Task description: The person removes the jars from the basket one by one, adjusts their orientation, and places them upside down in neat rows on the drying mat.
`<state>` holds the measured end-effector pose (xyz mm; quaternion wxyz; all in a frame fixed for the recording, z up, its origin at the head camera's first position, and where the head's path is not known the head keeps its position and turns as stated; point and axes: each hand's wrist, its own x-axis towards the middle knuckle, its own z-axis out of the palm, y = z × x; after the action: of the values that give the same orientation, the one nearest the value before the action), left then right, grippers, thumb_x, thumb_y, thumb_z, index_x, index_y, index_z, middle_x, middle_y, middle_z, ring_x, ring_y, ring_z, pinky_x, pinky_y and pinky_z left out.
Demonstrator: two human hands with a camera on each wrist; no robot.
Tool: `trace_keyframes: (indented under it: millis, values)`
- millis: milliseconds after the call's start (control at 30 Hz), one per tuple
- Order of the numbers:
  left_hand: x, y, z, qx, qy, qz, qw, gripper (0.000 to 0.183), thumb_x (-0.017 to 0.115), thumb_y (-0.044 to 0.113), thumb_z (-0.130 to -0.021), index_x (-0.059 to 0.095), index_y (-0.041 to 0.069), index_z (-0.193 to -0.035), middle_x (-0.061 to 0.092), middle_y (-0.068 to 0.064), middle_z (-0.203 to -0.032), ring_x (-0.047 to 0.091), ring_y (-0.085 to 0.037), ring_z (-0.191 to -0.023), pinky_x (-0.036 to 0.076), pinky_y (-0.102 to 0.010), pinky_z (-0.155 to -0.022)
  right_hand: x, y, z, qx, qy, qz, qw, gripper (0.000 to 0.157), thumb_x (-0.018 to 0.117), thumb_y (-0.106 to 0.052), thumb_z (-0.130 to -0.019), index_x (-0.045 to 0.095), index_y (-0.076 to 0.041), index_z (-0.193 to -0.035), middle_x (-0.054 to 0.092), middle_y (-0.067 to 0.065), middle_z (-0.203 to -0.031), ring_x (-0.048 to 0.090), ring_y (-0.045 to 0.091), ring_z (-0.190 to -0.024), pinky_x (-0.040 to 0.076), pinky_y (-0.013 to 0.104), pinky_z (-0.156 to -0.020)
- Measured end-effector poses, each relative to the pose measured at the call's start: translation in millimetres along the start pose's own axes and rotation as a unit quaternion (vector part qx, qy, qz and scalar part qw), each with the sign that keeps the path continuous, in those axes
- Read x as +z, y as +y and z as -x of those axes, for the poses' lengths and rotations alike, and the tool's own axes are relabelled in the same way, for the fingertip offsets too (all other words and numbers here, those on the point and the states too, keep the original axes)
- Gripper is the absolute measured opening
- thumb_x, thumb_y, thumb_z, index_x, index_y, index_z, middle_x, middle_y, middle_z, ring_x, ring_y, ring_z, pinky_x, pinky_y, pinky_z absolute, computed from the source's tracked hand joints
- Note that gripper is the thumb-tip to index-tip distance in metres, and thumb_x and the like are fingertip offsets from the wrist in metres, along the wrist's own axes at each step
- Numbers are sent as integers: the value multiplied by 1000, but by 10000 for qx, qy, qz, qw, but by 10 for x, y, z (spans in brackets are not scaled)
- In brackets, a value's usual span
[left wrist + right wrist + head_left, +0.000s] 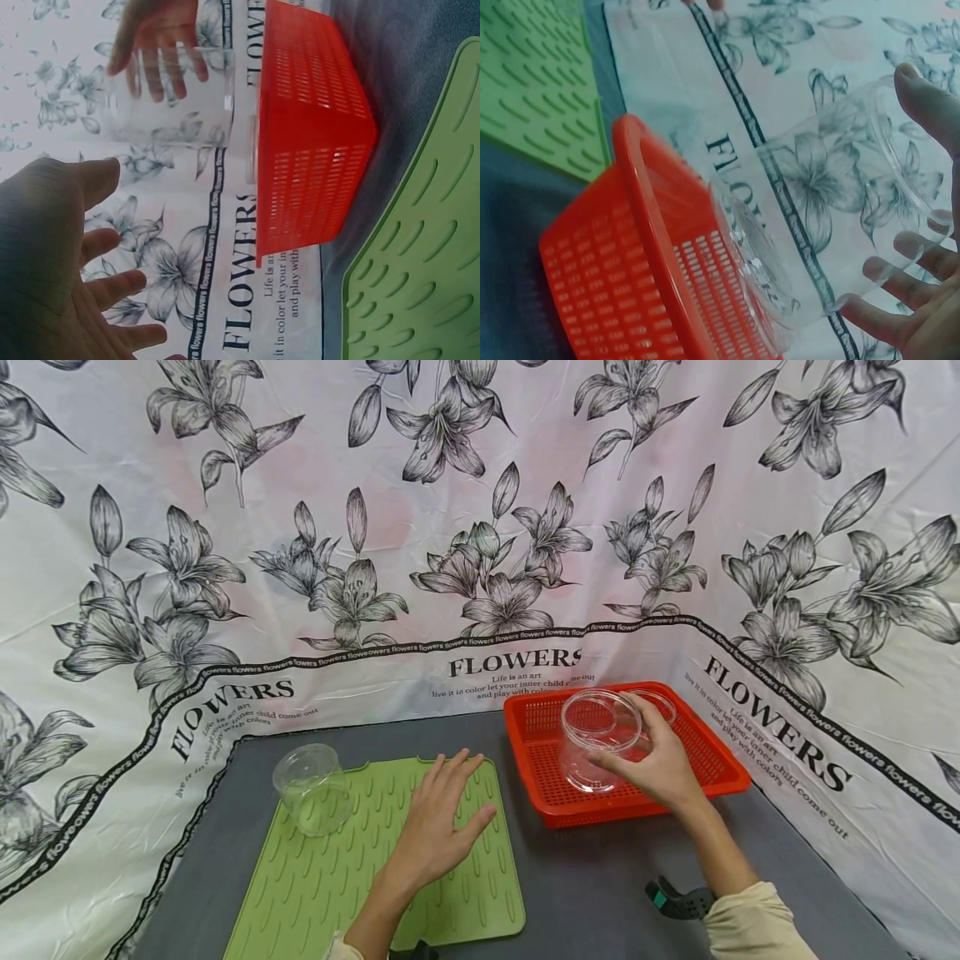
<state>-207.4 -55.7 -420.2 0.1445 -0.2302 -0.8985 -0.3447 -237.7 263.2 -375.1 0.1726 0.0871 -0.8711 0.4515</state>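
Observation:
My right hand (660,764) grips a clear round plastic container (577,768) near its rim, over the red basket (540,806). In the right wrist view the thumb and fingers spread round the rim of the container (802,195). My left hand (438,835) hovers over the green ridged mat (472,893) with its fingers extended and nothing in it. In the left wrist view the left hand (67,277) is apart from the held container (172,112). Another clear container (311,793) stands at the mat's back left corner.
A clear round rim (663,697) shows in the basket behind the right hand; the rest of it is hidden. The mat and basket lie on a grey table (577,893). A flower-printed cloth (375,552) hangs round the back and sides.

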Motion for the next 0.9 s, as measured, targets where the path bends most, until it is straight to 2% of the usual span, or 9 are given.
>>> trace_keyframes:
  millis: [133, 333, 500, 600, 800, 900]
  values:
    - [-13, 13, 0, 36, -13, -8, 10000, 65, 60, 46, -92, 32, 37, -149, 32, 3, -157, 20, -32, -149, 24, -67, -111, 61, -47, 17, -165, -241, -83, 9995, 88, 84, -33, -74, 35, -27, -146, 50, 6, -138, 51, 28, -122, 50, 57, -96]
    - [-32, 20, -9, 219, 17, -151, 9996, 71, 62, 54, -87, 32, 36, -149, 32, 1, -157, 19, -34, -149, 20, -65, -114, 162, -105, 68, -266, -562, -203, 9979, 89, 85, -34, -72, 36, -29, -146, 48, 3, -140, 53, 29, -119, 54, 52, -91]
    - [-57, 6, -29, 285, -17, -196, 9994, 74, 62, 57, -86, 30, 37, -150, 31, 1, -158, 18, -33, -149, 18, -63, -116, 234, -164, 106, -438, -722, -320, 9959, 87, 86, -33, -71, 39, -29, -145, 53, -2, -136, 55, 20, -116, 54, 45, -92]
    - [-72, 7, -41, 297, -12, -155, 9994, 76, 62, 58, -85, 29, 37, -150, 30, 3, -158, 18, -32, -150, 17, -63, -116, 267, -200, 124, -533, -838, -405, 9942, 86, 86, -32, -71, 39, -30, -144, 54, -4, -136, 56, 19, -117, 54, 46, -92]
    - [-104, 35, -39, 215, -11, 59, 9998, 81, 67, 55, -82, 30, 34, -150, 28, 5, -159, 14, -32, -150, 5, -68, -115, 336, -283, 174, -581, -1098, -526, 9909, 86, 87, -33, -70, 41, -34, -142, 54, -3, -136, 62, 30, -112, 56, 44, -86]
    - [-117, 46, -35, 205, -68, 273, 9994, 83, 69, 54, -81, 29, 35, -151, 27, 8, -159, 12, -31, -151, 0, -69, -115, 384, -305, 196, -680, -1223, -547, 9887, 87, 87, -33, -69, 41, -34, -143, 54, -2, -137, 60, 31, -116, 54, 47, -89]
